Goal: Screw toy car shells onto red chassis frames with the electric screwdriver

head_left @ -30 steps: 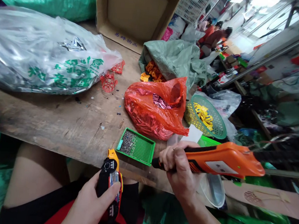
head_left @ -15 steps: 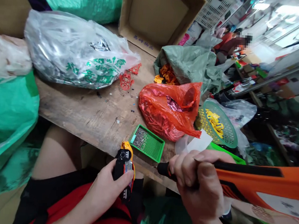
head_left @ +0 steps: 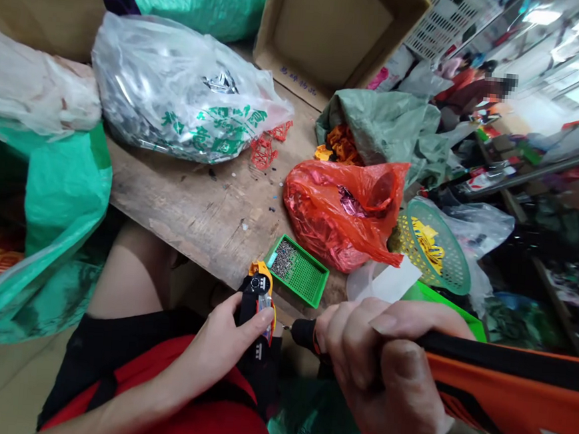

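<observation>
My left hand [head_left: 224,339] is closed around a black and yellow toy part [head_left: 256,284] with round wheel-like ends and red and yellow wires along its side. I hold it over my lap, in front of the table edge. My right hand [head_left: 387,372] grips an orange and black electric screwdriver [head_left: 503,367] near its nose, the body running off to the right. Its thin bit points left at the toy part, with a small gap seeming to lie between them. Just beyond sits a green perforated tray [head_left: 319,293] with small screws [head_left: 283,259] heaped at its left end.
On the wooden table [head_left: 194,216] lie a red plastic bag [head_left: 340,214], a clear bag [head_left: 179,94] of silvery parts and red lattice pieces [head_left: 263,153]. A green basket [head_left: 458,267] holds yellow parts. Behind stand a cardboard box [head_left: 329,33] and a grey-green sack [head_left: 387,121]. People work far right.
The screwdriver's bit has come left, closer to the toy part. My left hand keeps its hold. The camera view has turned slightly, shifting the table and bags to the right.
</observation>
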`<state>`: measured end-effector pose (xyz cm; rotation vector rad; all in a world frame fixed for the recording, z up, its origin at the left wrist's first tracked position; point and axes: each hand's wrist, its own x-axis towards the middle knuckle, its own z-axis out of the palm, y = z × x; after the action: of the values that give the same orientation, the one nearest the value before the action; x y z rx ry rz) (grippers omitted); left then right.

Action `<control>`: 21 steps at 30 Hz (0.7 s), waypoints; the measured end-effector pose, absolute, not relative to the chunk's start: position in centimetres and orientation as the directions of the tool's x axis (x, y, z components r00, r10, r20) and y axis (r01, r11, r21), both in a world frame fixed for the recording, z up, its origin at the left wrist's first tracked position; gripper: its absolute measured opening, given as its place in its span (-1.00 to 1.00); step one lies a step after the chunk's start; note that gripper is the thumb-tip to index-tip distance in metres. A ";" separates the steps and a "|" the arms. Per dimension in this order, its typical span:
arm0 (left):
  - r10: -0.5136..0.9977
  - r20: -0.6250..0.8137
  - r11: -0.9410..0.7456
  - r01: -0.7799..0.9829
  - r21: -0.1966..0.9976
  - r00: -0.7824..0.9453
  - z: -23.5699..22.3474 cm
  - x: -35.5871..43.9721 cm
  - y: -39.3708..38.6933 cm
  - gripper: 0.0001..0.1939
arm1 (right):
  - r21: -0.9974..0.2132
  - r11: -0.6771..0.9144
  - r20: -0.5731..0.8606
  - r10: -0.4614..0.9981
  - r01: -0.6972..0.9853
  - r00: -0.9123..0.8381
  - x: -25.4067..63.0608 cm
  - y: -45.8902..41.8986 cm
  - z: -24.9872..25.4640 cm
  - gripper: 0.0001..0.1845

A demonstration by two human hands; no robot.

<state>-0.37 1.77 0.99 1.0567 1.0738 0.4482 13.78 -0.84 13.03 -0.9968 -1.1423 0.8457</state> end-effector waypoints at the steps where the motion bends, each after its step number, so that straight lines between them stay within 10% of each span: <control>1: 0.740 -0.494 0.472 0.170 0.865 0.457 0.9 -0.4 1.7 -0.55 | -0.941 0.336 0.320 0.922 -0.038 0.218 13.7 -0.8 13.0 -0.92; 21: 0.748 -0.436 0.489 0.029 0.872 0.501 0.3 -0.7 1.4 -0.41 | -0.955 0.285 0.269 0.949 -0.083 0.162 13.4 0.0 12.6 -0.95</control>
<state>-0.73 1.44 0.30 0.9731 0.9573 0.5291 13.40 0.03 12.62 -0.9942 -1.1452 0.9439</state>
